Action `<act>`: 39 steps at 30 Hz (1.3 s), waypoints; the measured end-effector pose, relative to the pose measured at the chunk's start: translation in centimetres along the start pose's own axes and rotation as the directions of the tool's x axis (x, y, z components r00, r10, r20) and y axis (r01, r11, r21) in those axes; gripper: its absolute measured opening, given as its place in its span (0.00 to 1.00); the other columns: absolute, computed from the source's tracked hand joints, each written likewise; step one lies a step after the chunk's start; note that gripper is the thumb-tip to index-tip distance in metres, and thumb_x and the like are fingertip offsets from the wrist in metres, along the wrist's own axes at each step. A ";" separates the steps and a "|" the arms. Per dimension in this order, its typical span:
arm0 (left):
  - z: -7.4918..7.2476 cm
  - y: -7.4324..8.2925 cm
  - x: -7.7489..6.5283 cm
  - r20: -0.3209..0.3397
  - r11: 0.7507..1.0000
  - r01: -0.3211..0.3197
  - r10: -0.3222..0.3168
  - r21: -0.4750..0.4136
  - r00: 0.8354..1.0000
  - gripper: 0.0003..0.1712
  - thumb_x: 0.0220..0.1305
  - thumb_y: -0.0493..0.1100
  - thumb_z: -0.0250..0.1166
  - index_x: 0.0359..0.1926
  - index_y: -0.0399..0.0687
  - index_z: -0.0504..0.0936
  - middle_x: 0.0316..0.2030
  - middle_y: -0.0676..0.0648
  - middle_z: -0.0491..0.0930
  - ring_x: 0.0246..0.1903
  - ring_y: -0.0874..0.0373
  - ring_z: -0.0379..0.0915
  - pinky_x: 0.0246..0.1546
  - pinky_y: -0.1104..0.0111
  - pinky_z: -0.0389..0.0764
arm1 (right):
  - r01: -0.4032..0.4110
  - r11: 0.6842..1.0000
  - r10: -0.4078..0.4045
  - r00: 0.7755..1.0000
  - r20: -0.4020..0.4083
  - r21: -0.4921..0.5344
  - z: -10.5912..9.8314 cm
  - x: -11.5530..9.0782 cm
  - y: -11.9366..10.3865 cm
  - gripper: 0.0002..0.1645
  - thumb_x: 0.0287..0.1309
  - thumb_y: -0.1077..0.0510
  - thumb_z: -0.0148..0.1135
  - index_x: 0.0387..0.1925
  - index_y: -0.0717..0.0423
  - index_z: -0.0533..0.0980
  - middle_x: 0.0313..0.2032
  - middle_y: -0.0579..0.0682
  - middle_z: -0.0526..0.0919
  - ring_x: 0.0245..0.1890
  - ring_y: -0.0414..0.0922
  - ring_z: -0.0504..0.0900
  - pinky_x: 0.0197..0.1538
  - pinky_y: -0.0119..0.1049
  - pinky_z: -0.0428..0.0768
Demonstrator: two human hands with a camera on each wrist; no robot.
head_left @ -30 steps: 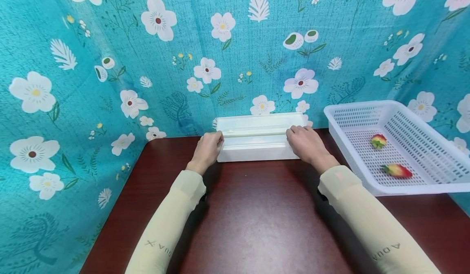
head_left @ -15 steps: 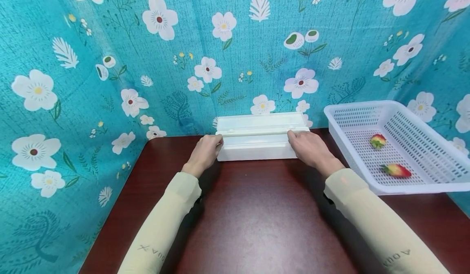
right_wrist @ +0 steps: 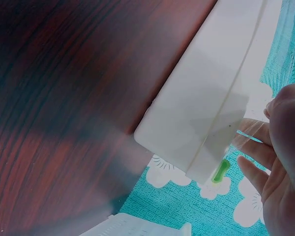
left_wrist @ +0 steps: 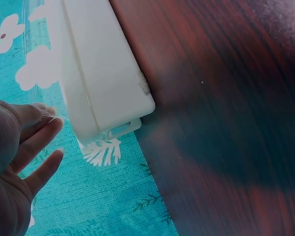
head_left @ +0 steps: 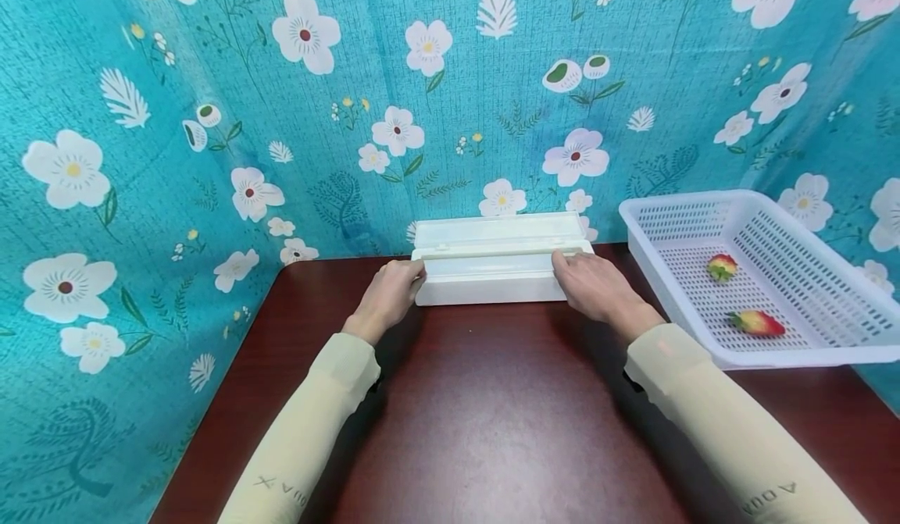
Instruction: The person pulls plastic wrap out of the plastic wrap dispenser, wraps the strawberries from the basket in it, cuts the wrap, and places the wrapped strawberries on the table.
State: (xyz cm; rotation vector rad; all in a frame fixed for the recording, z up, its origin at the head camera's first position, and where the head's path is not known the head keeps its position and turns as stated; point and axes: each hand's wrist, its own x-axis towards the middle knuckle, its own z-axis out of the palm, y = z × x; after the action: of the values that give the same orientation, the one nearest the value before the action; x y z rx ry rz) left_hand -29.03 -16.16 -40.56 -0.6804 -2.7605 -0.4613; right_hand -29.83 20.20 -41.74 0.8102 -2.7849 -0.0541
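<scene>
A long white cling film dispenser (head_left: 492, 290) lies at the back of the table, its lid (head_left: 499, 229) raised behind. My left hand (head_left: 385, 296) is at the left end of the box, and my right hand (head_left: 598, 287) at the right end. Clear plastic wrap (right_wrist: 281, 61) stretches across above the box. Thumb and index finger of the left hand pinch its edge in the left wrist view. On the other side, the right hand pinches the wrap, with the remaining fingers (right_wrist: 253, 174) spread beside the box end. A small green tab (right_wrist: 220, 171) shows at that end.
A white perforated plastic basket (head_left: 671, 297) stands on the right of the dark red-brown table (head_left: 478, 415). Two strawberries lie in it, one smaller (head_left: 721, 267) and one longer (head_left: 756, 322). A teal flowered cloth (head_left: 450, 149) hangs behind.
Both hands have drawn slightly outward and nearer, the left toward the left and the right toward the right. The dispenser and basket stay in place.
</scene>
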 end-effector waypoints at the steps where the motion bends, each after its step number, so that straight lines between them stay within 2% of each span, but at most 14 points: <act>1: 0.0 0.0 -0.1 -0.001 1.000 -0.002 0.002 0.000 1.000 0.05 0.72 0.35 0.63 0.37 0.41 0.83 0.29 0.49 0.81 0.31 0.56 0.76 0.35 0.63 0.80 | 0.002 1.000 -0.002 1.000 0.004 0.000 0.0 0.0 0.0 0.07 0.69 0.65 0.55 0.36 0.56 0.65 0.19 0.47 0.67 0.22 0.46 0.71 0.30 0.40 0.74; 7: 0.0 0.0 -0.4 -0.007 1.000 -0.021 0.022 0.010 1.000 0.04 0.71 0.34 0.64 0.37 0.43 0.84 0.31 0.48 0.83 0.32 0.56 0.78 0.36 0.63 0.81 | 0.026 1.000 -0.026 1.000 0.005 -0.008 0.0 -0.3 0.0 0.06 0.67 0.67 0.54 0.38 0.58 0.65 0.20 0.47 0.68 0.22 0.47 0.72 0.32 0.41 0.75; 12: -0.3 0.0 -0.7 -0.005 0.999 -0.035 0.035 0.013 0.999 0.03 0.71 0.34 0.64 0.38 0.43 0.84 0.32 0.48 0.84 0.32 0.56 0.79 0.37 0.63 0.81 | 0.048 0.999 -0.048 0.999 -0.026 0.002 0.0 -0.7 -0.1 0.09 0.65 0.68 0.55 0.37 0.56 0.64 0.19 0.47 0.66 0.21 0.46 0.71 0.30 0.40 0.73; 23: -0.6 0.5 -1.3 -0.010 0.998 -0.062 0.062 0.019 0.998 0.03 0.71 0.33 0.64 0.37 0.42 0.83 0.29 0.49 0.82 0.29 0.57 0.76 0.33 0.65 0.79 | 0.064 0.998 -0.063 0.996 -0.056 0.018 -0.2 -1.3 -0.2 0.10 0.65 0.70 0.54 0.36 0.56 0.63 0.19 0.48 0.67 0.22 0.48 0.72 0.28 0.41 0.72; 39: -1.1 0.8 -2.0 -0.002 0.997 -0.076 0.076 0.023 0.997 0.04 0.70 0.35 0.65 0.36 0.44 0.82 0.26 0.51 0.79 0.26 0.59 0.73 0.30 0.68 0.77 | 0.083 0.995 -0.080 0.994 -0.076 0.047 -0.8 -2.3 -0.6 0.11 0.64 0.70 0.53 0.34 0.54 0.62 0.20 0.46 0.66 0.20 0.45 0.69 0.25 0.38 0.68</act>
State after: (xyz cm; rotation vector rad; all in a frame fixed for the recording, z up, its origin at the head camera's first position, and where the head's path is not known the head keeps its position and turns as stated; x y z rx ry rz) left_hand -26.74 -16.72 -40.07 -0.7756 -2.7214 -0.4140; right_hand -27.45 20.91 -41.52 0.9187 -2.6933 0.0306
